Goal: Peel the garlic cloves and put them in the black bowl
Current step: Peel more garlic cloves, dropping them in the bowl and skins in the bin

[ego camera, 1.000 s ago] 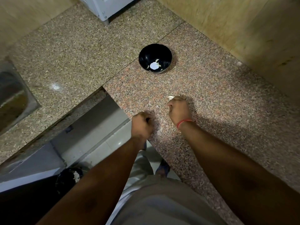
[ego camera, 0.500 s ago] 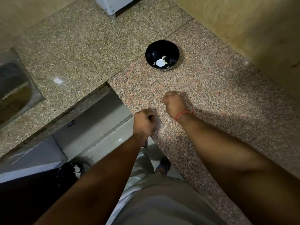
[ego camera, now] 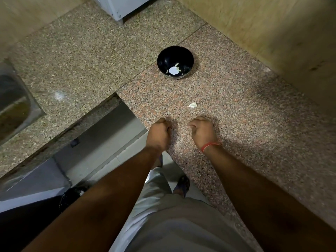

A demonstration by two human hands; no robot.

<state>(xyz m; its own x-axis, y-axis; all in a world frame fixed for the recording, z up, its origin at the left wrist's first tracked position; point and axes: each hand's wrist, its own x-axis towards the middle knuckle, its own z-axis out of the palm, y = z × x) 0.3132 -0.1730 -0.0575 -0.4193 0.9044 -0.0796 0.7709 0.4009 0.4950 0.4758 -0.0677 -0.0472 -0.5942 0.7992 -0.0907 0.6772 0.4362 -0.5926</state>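
The black bowl (ego camera: 183, 57) stands on the pink granite counter (ego camera: 245, 110), with pale garlic pieces (ego camera: 174, 70) at its bottom. A whitish garlic clove or skin (ego camera: 192, 105) lies loose on the counter between the bowl and my hands. My left hand (ego camera: 160, 132) is a curled fist at the counter's corner edge. To its right, my right hand (ego camera: 201, 130), with a red thread at the wrist, is curled with thumb against forefinger. Nothing shows in either hand; both palms are hidden.
A steel sink (ego camera: 11, 110) is set into the counter at far left. A white appliance (ego camera: 125, 6) stands at the back, and a tan wall (ego camera: 281, 33) runs along the right. Below the counter gap are floor tiles and a black bin (ego camera: 72, 195).
My right hand has drawn back toward me, and the pale piece seen at its fingertips now lies on the counter. The left fist stays at the counter edge. The view tilted.
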